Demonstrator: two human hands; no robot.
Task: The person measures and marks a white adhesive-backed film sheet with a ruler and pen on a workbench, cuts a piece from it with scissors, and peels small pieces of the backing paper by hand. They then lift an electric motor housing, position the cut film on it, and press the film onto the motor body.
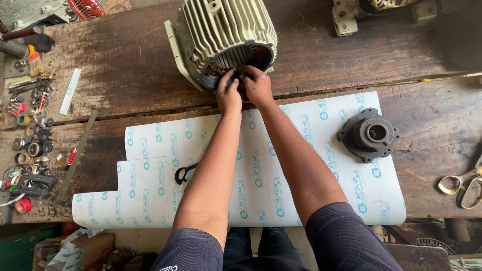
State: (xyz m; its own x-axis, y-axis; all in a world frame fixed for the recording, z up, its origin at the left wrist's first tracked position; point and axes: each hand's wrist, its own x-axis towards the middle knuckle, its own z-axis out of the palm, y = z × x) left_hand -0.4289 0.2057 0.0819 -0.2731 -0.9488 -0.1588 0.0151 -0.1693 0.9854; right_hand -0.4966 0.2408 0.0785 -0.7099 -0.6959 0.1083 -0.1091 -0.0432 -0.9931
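A wooden bench [125, 60] bears a white sheet [261, 170]. At 12 o'clock lies a ribbed motor housing [221, 35], open end toward the person. At its mouth the left hand [229, 95] and right hand [257, 86] pinch something small, unclear what. An end cap [369, 134] sits at 3 o'clock, scissors [464, 183] beyond, a wrench [183, 173] at 8.

Both hands, left hand [229, 95] and right hand [257, 86], at the finned motor housing's [224, 35] open end (fingertips hidden)
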